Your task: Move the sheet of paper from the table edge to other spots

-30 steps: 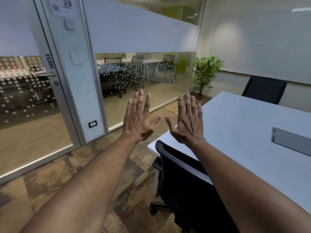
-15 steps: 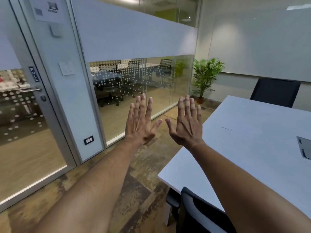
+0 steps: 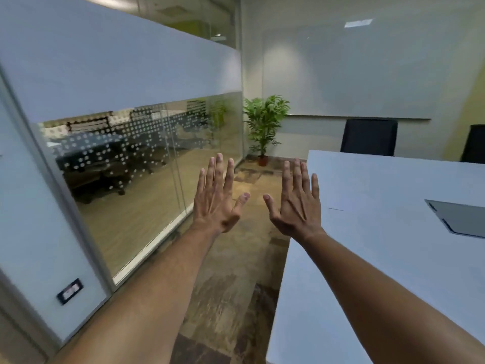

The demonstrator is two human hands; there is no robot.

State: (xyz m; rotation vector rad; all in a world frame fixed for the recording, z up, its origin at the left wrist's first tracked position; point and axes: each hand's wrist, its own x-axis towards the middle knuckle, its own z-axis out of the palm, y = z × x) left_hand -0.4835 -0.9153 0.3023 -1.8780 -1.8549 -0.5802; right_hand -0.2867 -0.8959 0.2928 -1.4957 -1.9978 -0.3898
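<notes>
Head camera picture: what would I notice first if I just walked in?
Two bare hands held up with fingers spread, the left hand over the floor and the right hand at the white table's left edge. Behind them, a green potted plant stands in the corner by the glass wall.

Office meeting room — white conference table, glass partition, black chairs, potted plant.

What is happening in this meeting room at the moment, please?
A person holds both bare hands up, fingers spread, holding nothing: the left hand over the floor, the right hand at the edge of the white table. The white sheet of paper seems to lie flat near that edge, untouched.
</notes>
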